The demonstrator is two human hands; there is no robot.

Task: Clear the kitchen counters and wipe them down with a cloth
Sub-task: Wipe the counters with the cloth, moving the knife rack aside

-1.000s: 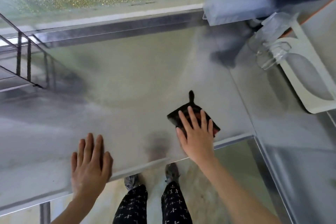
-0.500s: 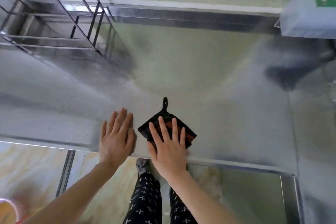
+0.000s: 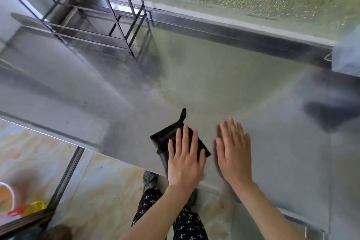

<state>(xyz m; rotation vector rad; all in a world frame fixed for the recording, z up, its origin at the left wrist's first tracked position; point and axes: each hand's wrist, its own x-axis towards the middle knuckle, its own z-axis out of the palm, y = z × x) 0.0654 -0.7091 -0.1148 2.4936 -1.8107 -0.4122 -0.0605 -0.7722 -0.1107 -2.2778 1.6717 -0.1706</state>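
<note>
Counter [image 3: 224, 87] steel stretches ahead of both my hands. My left hand [image 3: 185, 161] lies flat, fingers spread, pressing on the dark cloth [image 3: 167, 134] near the front edge. Just right of it, my right hand [image 3: 234, 154] rests flat and unclenched on bare counter, slightly blurred.

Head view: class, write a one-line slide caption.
Left hand presses a dark cloth onto the steel counter near its front edge; right hand lies flat alongside.
</note>
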